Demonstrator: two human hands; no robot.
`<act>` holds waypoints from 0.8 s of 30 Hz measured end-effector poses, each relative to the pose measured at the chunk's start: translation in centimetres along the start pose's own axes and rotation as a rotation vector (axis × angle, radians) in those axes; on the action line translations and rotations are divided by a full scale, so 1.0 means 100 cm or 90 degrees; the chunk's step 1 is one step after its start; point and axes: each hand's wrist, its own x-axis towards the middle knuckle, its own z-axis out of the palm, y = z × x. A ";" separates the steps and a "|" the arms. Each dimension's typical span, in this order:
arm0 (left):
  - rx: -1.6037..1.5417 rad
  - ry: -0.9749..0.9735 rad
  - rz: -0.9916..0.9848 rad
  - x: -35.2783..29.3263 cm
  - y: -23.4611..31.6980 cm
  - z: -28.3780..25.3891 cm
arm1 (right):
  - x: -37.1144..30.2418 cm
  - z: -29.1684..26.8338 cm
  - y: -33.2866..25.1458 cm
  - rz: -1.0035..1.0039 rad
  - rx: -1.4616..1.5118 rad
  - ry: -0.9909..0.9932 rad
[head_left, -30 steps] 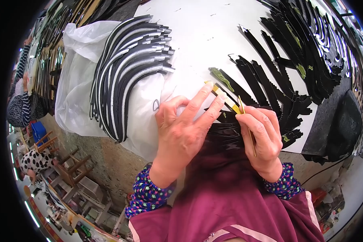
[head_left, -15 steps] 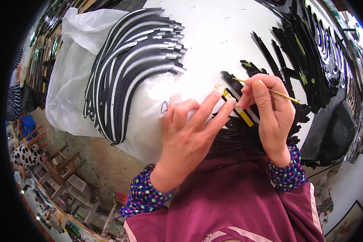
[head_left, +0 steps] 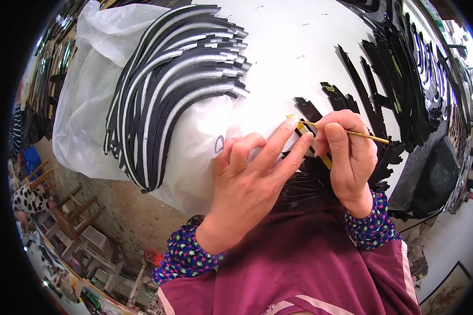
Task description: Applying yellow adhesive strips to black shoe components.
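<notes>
Fingers of the left hand are spread and grasp nothing; the forefinger and the middle finger press down at the upper part of a narrow yellow strip, probably so that it does not slide. The strip lies on the white tabletop, beneath and between the two hands. Its long axis runs aslant, from upper left near the fingertips to lower right, where the right hand partly hides it.

Right hand pinches a thin golden stick between thumb and fingers, like a pen, which seems to give fine control. The stick's long axis is almost level; its tip points left, near the left fingertips, but I cannot tell if it touches the strip.

Black strips lie beside, to the right, perhaps for easy reach. Curved striped pieces rest on clear plastic at left.
</notes>
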 end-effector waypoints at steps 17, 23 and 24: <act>-0.039 -0.029 -0.042 0.001 0.003 -0.004 | 0.002 0.006 0.002 -0.089 -0.100 -0.028; -0.042 -0.037 -0.051 0.002 0.004 -0.003 | 0.003 0.000 0.002 -0.034 -0.095 -0.058; -0.040 -0.037 -0.051 0.002 0.004 -0.003 | 0.002 0.001 0.002 -0.029 -0.101 -0.062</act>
